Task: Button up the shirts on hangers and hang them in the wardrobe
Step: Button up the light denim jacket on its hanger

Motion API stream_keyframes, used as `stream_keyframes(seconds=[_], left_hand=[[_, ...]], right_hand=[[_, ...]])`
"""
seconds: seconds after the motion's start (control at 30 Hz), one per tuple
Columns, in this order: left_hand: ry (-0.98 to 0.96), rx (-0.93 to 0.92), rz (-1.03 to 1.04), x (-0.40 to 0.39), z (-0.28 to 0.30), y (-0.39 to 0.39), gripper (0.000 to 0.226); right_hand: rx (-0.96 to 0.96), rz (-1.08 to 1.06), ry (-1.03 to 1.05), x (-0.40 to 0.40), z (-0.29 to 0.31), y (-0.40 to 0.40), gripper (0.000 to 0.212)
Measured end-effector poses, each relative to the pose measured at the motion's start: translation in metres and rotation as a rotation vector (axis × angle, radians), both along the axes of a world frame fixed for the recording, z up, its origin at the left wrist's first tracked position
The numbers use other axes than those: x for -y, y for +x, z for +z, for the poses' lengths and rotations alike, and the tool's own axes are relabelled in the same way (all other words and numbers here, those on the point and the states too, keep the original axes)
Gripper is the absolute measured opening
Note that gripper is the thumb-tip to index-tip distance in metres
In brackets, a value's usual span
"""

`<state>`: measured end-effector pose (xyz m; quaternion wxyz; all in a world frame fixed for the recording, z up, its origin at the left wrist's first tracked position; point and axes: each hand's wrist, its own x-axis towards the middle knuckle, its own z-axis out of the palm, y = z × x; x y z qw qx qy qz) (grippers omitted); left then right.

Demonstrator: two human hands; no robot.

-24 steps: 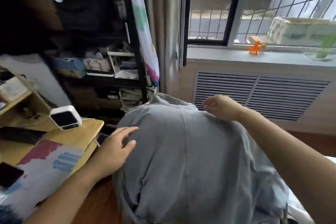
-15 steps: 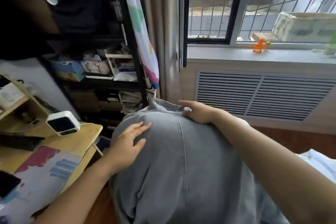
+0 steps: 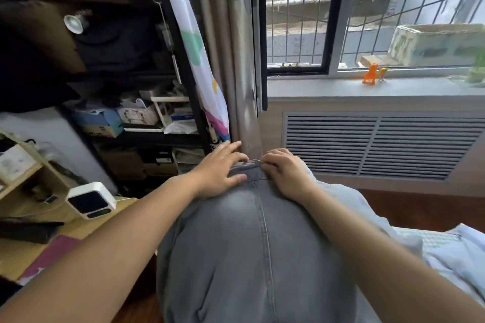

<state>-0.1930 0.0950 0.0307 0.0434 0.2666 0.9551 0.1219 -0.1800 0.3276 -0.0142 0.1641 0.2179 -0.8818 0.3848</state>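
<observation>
A grey denim shirt (image 3: 252,252) lies draped in front of me, its front seam running down the middle and its far edge at the top. My left hand (image 3: 220,170) rests flat on the shirt just left of the seam, fingers spread and reaching over the far edge. My right hand (image 3: 283,173) sits right of the seam with fingers curled, pinching the fabric at the far edge, where a small metal button or snap (image 3: 258,162) shows. No hanger is visible.
A black shelf unit (image 3: 183,73) packed with boxes stands at the left, with a patterned cloth bag (image 3: 199,60) hanging from it. A wooden desk (image 3: 39,249) holds a small white device (image 3: 90,200). Ahead are the window sill (image 3: 367,88) and a vent grille (image 3: 378,144). Pale blue fabric (image 3: 451,252) lies at the right.
Both hands slid forward along the shirt toward its far edge and came together at the seam. The right hand's fingers curled onto the edge. The view tilted down a little.
</observation>
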Motion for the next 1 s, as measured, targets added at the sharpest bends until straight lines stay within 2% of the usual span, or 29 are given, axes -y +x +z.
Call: stream_keyframes(seconds=[0.07,0.17,0.23,0.33,0.4,0.5,0.53,0.6,0.63,0.7,0.77,0.83,0.9,1.0], left_hand=[[-0.006,0.019,-0.065,-0.005,0.000,-0.012,0.035],[0.131,0.272,-0.044,-0.007,0.005,-0.019,0.039],[0.112,0.368,-0.048,-0.006,0.012,-0.022,0.037],[-0.011,0.304,-0.037,0.006,0.027,-0.021,0.028],[-0.045,0.215,-0.012,0.021,0.041,-0.011,0.030],[-0.093,-0.040,-0.106,0.044,0.054,0.033,0.035],[-0.069,-0.157,-0.161,0.047,0.054,0.054,0.031],[-0.039,-0.369,-0.230,0.051,0.052,0.098,0.018],[-0.013,-0.393,-0.211,0.053,0.053,0.117,0.021],[0.096,-0.281,-0.119,0.059,0.054,0.140,0.031],[0.197,-0.147,-0.029,0.066,0.048,0.143,0.034],[0.191,-0.136,0.050,0.071,0.039,0.136,0.030],[0.183,-0.145,0.149,0.073,0.031,0.132,0.025],[0.218,-0.141,0.184,0.075,0.034,0.134,0.027]], right_hand=[[-0.092,0.050,-0.026,0.002,0.005,0.008,0.012],[-0.171,0.030,-0.028,0.002,0.004,0.013,0.013],[-0.185,0.010,-0.022,0.002,0.003,0.014,0.014],[-0.213,0.014,-0.010,0.003,0.006,0.016,0.016],[-0.206,0.011,-0.029,0.005,0.008,0.017,0.014],[-0.160,-0.007,-0.092,0.009,0.016,0.021,0.004],[-0.128,-0.001,-0.092,0.009,0.019,0.024,0.007],[-0.052,0.065,0.011,0.001,0.024,0.034,0.010],[0.000,0.119,0.102,-0.008,0.026,0.038,0.010],[0.138,0.172,0.343,-0.040,0.031,0.039,0.004],[0.210,0.082,0.500,-0.073,0.035,0.033,0.021],[0.134,-0.058,0.482,-0.089,0.041,0.027,0.026],[-0.029,-0.158,0.439,-0.088,0.052,0.032,0.021],[-0.145,-0.245,0.351,-0.090,0.075,0.061,0.012]])
